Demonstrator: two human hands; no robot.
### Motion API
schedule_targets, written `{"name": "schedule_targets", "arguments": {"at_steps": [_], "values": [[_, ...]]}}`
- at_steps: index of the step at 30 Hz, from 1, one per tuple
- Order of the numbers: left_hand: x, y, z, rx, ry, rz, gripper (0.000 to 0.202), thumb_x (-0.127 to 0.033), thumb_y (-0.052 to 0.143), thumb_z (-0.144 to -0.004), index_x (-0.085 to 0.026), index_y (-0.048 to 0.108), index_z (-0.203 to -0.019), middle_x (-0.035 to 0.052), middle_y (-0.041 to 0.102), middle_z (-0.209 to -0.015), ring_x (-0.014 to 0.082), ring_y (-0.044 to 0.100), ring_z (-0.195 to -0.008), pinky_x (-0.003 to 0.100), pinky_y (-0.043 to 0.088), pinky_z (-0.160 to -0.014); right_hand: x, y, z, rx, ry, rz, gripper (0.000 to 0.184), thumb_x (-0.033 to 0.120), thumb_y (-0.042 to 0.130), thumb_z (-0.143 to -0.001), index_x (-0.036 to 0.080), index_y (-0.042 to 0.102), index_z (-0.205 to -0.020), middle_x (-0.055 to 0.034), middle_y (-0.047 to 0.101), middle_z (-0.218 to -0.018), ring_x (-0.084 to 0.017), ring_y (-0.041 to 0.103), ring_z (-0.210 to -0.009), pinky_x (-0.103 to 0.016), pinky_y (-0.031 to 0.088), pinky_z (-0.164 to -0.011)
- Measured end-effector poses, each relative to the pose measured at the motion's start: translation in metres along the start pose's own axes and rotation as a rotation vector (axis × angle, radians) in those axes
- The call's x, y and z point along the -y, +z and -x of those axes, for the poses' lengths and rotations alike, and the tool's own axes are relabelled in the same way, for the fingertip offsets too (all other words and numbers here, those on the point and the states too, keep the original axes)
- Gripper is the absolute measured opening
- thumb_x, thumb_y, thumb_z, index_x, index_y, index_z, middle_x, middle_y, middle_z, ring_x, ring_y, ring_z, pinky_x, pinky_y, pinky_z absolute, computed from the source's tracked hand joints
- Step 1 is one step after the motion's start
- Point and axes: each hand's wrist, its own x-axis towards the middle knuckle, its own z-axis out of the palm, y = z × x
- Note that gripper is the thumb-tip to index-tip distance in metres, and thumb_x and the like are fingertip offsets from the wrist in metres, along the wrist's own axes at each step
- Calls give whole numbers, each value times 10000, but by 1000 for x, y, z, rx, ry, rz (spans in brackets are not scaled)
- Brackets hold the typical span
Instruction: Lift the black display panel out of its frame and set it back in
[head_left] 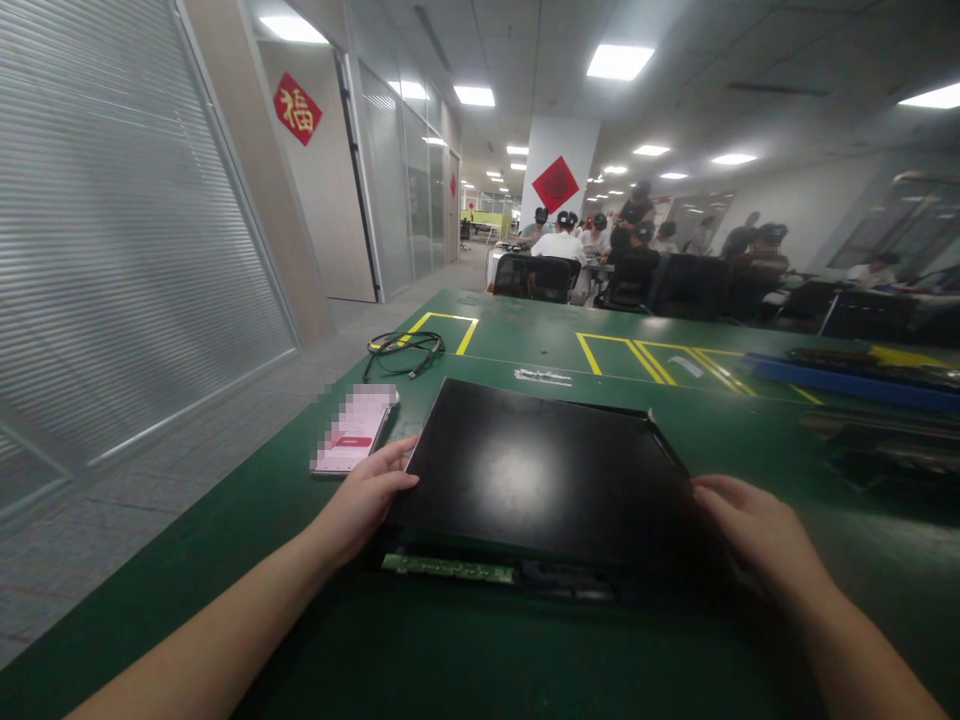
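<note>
A black flat display panel (540, 470) with a glossy reflection lies in front of me over the green table. My left hand (367, 500) grips its left edge, thumb on top and fingers around the side. On the right edge, my right hand (750, 525) pinches the panel, with the fingertips partly hidden beneath it. A narrow green circuit board (448, 569) shows along the panel's near side. Whether the panel's underside touches the table cannot be made out.
Left of the panel lies a phone (354, 430), with a coiled black cable (405, 350) behind it. Yellow tape marks the green table (517, 335). A blue tray (847, 380) holding dark parts sits at the right. Several people sit beyond, near black chairs (551, 280).
</note>
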Motion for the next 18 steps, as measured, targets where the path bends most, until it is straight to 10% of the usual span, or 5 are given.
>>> {"name": "schedule_targets", "arguments": {"at_steps": [18], "values": [[3,-2,-2,-2,26,-45,693,-110,792,-602,-140,737,-1292,47,858,-914,275,814,-838,335,604,-764,0,3,0,-30,2,21,461,584,527,-719,291,839,-891,-106,823,-884,-367,732,-866,-472,513,-768]]}}
